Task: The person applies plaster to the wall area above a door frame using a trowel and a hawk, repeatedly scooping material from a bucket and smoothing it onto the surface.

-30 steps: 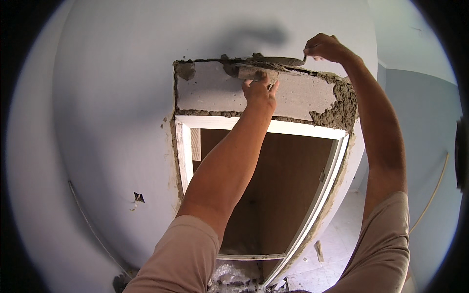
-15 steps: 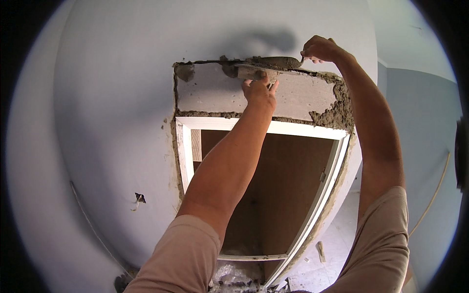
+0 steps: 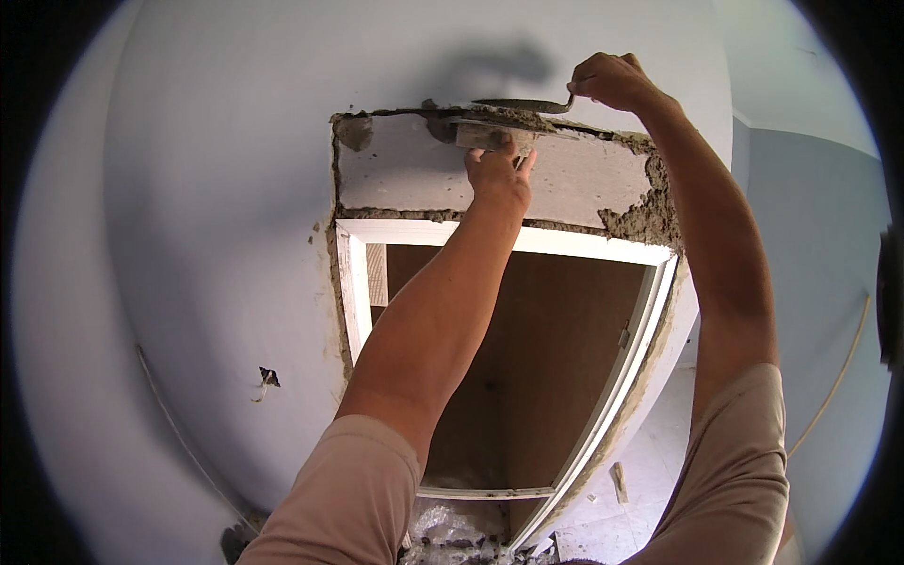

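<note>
My right hand (image 3: 614, 81) is closed round a pointing trowel, its bent neck showing by the fingers. The trowel's thin dark blade (image 3: 527, 104) points left, just above the top edge of the pale panel (image 3: 405, 179). Under it, my left hand (image 3: 499, 175) grips a mortar-stained plastering float (image 3: 478, 137) from below, flat against the upper part of the panel. Wet mortar (image 3: 516, 119) lies along the float's upper side, by the joint between panel and wall. The float's handle is hidden by my fingers.
A white door frame (image 3: 565, 247) stands below the panel, with rough mortar (image 3: 654, 212) at its upper right. An open socket hole with wires (image 3: 269, 378) is in the left wall. Crumpled clear plastic (image 3: 443, 527) and a wood scrap (image 3: 619, 483) lie on the floor.
My right hand has moved slightly left and up, and the trowel blade has turned nearly edge-on above the mortar. The left hand and float stay almost where they were.
</note>
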`<act>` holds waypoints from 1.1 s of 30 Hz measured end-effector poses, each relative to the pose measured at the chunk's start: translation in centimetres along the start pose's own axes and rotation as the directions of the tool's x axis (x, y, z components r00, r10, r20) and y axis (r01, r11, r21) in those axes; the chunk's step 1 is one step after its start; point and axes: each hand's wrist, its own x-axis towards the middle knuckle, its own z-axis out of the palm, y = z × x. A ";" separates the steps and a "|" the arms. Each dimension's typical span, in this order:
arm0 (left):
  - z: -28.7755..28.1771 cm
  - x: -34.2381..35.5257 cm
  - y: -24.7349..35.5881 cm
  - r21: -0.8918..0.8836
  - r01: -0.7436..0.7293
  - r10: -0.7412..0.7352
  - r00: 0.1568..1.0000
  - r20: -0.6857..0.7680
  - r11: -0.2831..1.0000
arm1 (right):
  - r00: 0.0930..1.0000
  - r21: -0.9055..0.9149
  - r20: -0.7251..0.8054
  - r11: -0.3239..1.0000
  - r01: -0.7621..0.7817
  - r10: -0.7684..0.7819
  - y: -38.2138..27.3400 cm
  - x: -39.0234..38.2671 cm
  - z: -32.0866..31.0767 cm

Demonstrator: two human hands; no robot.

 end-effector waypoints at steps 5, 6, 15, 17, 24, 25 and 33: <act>0.6 -0.1 0.0 -0.016 0.026 -0.027 1.000 -0.012 1.000 | 0.992 -0.028 -0.117 0.999 0.046 -0.049 1.0 0.8 2.5; 0.2 0.0 0.2 -0.016 0.019 -0.020 1.000 -0.015 1.000 | 0.992 0.001 -0.122 1.000 -0.027 0.027 -0.2 0.2 2.5; 0.0 -0.2 0.3 -0.010 0.002 -0.002 1.000 0.011 1.000 | 0.991 -0.021 -0.099 0.995 -0.095 0.092 -1.9 -0.8 0.8; -0.3 0.1 0.1 -0.007 0.013 -0.013 1.000 0.010 1.000 | 0.985 -0.074 -0.127 0.990 -0.124 0.114 -2.5 -1.1 1.0; -0.6 0.3 0.5 -0.029 0.019 -0.018 1.000 0.012 0.999 | 0.978 -0.095 -0.112 0.978 -0.188 0.177 -3.4 -2.2 -0.1; -0.5 0.2 0.4 -0.030 0.021 -0.021 1.000 0.012 0.999 | 0.977 -0.087 -0.097 0.977 -0.196 0.188 -3.7 -2.1 -0.2; -0.6 0.1 0.4 -0.036 0.025 -0.023 0.998 0.052 0.999 | 0.996 -0.134 -0.021 0.987 -0.085 0.083 -3.2 -2.6 -0.7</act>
